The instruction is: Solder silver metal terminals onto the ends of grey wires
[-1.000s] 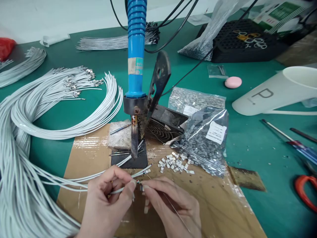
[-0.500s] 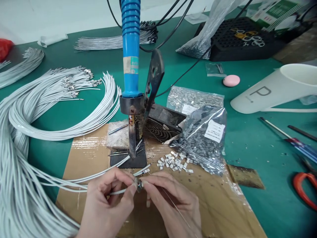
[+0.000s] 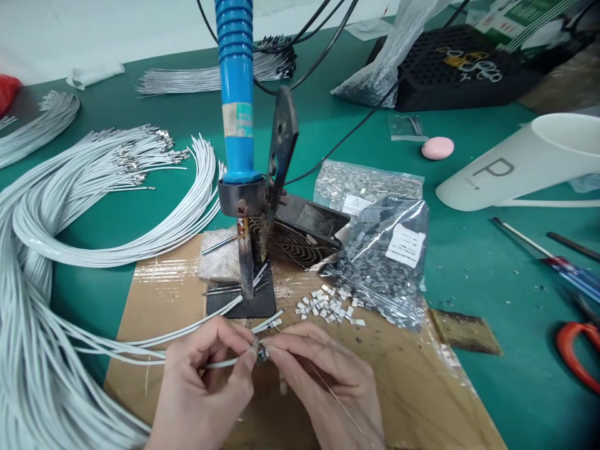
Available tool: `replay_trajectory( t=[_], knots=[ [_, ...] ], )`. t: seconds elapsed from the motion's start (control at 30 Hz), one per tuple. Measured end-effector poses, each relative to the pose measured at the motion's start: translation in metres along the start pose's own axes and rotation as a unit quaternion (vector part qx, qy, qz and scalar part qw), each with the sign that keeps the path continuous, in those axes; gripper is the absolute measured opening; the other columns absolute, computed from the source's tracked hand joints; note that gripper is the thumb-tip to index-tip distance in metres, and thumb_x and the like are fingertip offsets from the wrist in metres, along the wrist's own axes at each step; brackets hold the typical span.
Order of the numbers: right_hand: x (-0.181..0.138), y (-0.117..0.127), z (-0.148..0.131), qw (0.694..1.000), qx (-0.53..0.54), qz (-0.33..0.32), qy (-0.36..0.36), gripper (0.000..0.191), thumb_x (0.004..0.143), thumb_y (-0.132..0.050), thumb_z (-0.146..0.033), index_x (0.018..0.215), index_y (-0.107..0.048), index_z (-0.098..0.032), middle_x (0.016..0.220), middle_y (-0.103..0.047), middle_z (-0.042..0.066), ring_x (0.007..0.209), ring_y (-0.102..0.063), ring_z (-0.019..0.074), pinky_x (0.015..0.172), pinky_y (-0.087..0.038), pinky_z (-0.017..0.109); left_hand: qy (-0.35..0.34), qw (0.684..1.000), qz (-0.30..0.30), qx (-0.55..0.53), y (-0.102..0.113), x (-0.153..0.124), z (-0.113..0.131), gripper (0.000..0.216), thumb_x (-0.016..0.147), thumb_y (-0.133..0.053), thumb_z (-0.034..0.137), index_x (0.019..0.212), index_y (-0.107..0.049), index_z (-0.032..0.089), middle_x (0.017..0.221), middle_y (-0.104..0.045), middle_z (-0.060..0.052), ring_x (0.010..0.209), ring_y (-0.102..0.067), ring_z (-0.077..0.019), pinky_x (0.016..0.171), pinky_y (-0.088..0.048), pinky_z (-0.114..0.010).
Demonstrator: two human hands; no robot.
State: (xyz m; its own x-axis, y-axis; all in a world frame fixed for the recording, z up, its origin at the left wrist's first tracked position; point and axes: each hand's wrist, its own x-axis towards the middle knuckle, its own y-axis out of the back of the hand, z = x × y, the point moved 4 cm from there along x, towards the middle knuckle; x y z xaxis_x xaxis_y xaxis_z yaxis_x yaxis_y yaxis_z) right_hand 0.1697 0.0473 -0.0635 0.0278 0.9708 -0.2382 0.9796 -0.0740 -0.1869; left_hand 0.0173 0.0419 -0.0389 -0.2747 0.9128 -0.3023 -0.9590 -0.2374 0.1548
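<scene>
My left hand [image 3: 206, 387] pinches the end of a thin white wire [image 3: 140, 357] over a sheet of cardboard [image 3: 412, 400]. My right hand [image 3: 323, 387] meets it fingertip to fingertip, pinching a small metal terminal [image 3: 260, 354] at the wire's tip; a thin strand of solder wire [image 3: 337, 403] runs across that hand. Just beyond my hands a blue-handled soldering iron [image 3: 235, 106] stands point down in its black stand [image 3: 253, 300]. Several loose metal terminals [image 3: 330, 306] lie on the cardboard to the right of the stand.
Large bundles of white wires [image 3: 70, 206] cover the green table on the left. Two plastic bags of terminals [image 3: 384, 256] and a small black fan [image 3: 300, 234] lie behind. A white tube [image 3: 515, 165], a screwdriver [image 3: 553, 259], red-handled scissors [image 3: 579, 350] and a black tray [image 3: 459, 75] are at the right.
My two hands have closed together, so the terminal in my right fingers now meets the wire end held in my left. The view has shifted slightly.
</scene>
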Motion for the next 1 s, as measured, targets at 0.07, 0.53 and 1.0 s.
replay_trajectory(
  t=[0.07,0.53,1.0],
  knots=[
    [0.000,0.000,0.000,1.000,-0.003,-0.003,0.003,0.023,0.083,-0.079,-0.020,0.083,-0.090,-0.040,0.073,-0.075,-0.003,0.055,-0.061,0.0067,0.055,-0.050,0.014,-0.002,1.000,0.002,-0.006,-0.001,0.000,0.002,0.011,0.068,-0.076,0.012,0.062,-0.070,0.020,0.072,-0.075,0.001,0.065,-0.068,-0.0116,0.062,-0.050,-0.015],
    [-0.002,0.009,0.008,0.986,-0.111,0.007,0.123,0.034,0.109,-0.049,-0.030,0.119,-0.080,-0.037,0.083,-0.073,-0.002,0.060,-0.065,0.0115,0.056,-0.055,0.018,0.018,1.000,-0.002,0.007,-0.002,0.007,0.000,0.013,0.068,-0.077,0.014,0.061,-0.067,0.019,0.072,-0.074,0.000,0.059,-0.061,-0.0105,0.054,-0.042,-0.016],
    [0.002,-0.004,-0.010,0.970,-0.181,0.067,0.145,0.023,0.102,-0.053,-0.020,0.080,-0.056,-0.026,0.114,-0.074,0.000,0.100,-0.074,0.0170,0.094,-0.053,0.027,0.023,0.999,0.047,-0.007,0.001,0.021,0.007,0.012,0.069,-0.077,0.016,0.061,-0.068,0.019,0.074,-0.073,0.001,0.064,-0.064,-0.0109,0.058,-0.045,-0.016]
  ],
)
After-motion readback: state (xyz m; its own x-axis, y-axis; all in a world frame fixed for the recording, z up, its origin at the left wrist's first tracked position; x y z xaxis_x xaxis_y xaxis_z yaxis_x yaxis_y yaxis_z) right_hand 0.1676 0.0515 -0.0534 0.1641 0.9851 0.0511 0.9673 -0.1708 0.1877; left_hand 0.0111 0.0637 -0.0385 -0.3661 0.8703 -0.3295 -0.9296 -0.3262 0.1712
